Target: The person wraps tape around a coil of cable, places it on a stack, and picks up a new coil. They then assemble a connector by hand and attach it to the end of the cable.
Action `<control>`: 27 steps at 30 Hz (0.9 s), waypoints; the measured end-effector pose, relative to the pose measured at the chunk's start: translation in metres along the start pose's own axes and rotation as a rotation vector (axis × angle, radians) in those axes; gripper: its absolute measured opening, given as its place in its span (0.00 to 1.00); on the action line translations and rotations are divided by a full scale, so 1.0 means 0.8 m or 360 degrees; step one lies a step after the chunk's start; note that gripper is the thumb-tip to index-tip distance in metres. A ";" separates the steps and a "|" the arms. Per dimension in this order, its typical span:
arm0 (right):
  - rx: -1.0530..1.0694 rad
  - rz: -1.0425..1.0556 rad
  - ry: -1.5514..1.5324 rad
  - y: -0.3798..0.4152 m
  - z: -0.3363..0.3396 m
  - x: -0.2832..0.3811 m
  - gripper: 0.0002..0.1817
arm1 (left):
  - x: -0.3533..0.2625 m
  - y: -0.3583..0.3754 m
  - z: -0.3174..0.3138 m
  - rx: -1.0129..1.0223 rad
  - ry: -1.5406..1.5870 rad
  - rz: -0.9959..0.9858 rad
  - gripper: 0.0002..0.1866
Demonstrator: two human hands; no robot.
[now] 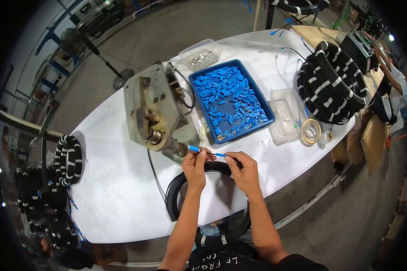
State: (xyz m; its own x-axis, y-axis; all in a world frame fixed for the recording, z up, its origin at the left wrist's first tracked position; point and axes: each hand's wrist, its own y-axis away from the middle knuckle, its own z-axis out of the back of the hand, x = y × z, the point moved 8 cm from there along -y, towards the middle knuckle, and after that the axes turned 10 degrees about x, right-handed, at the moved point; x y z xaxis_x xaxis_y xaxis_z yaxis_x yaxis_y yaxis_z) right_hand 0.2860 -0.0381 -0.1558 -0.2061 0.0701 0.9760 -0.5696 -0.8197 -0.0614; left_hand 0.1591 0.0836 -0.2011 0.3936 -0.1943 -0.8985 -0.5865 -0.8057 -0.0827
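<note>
Both hands work at the near edge of the white table (122, 189). Left hand (195, 163) pinches the blue connector (194, 148) between thumb and fingertips; right hand (242, 169) pinches the thin cable end (218, 155) that runs out of it. The connector sits just in front of the metal press (153, 108), near it but apart. A black cable loop (176, 189) lies under the wrists and hangs over the table edge toward the person's lap.

Behind the hands: blue tray (199, 83) full of blue connector parts, just right of the press. Clear bin (202, 54) behind the tray; second clear bin (285, 115) to its right. Large black cable coil (332, 83) at the far right edge, tape roll (310, 131) beside it. Smaller coil (70, 158) overhangs the left edge.

Open surface: the broad left-near part of the table, between press and small coil.
</note>
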 end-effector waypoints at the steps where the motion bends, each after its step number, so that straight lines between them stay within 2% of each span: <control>1: 0.0085 0.0010 -0.0076 0.003 -0.005 0.004 0.08 | -0.007 0.015 0.005 -0.0029 -0.0006 -0.0011 0.05; 6: 0.0330 0.0082 0.0075 0.022 -0.031 0.029 0.07 | -0.057 0.068 0.021 -0.0123 -0.0090 0.0016 0.06; 13: 0.0199 0.0193 0.0265 0.044 -0.036 0.050 0.06 | -0.095 0.106 0.045 -0.0162 -0.0337 0.0215 0.15; 15: 0.0149 0.0400 0.0321 0.049 -0.037 0.060 0.05 | -0.089 0.114 0.047 -0.0154 -0.0304 0.0328 0.15; 19: 0.0218 0.0528 0.0457 0.061 -0.044 0.079 0.07 | -0.077 0.131 0.042 -0.0173 -0.0028 0.0358 0.15; 23: 0.0337 0.0520 0.0716 0.072 -0.053 0.083 0.08 | -0.066 0.147 0.049 -0.0267 0.0135 0.0320 0.14; 25: 0.0359 0.0483 0.0682 0.075 -0.056 0.080 0.07 | -0.063 0.153 0.052 -0.0268 0.0177 0.0323 0.13; 27: 0.0194 0.0735 0.0702 0.076 -0.051 0.101 0.08 | -0.062 0.153 0.048 -0.0200 0.0199 0.0348 0.13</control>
State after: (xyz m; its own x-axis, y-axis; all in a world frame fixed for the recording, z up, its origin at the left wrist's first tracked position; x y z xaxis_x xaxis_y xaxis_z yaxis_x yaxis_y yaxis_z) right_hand 0.2025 -0.0589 -0.0894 -0.7302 -0.0993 0.6760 -0.2552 -0.8781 -0.4047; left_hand 0.0406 0.0162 -0.1834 0.3559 -0.4324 -0.8284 -0.5777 -0.7987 0.1687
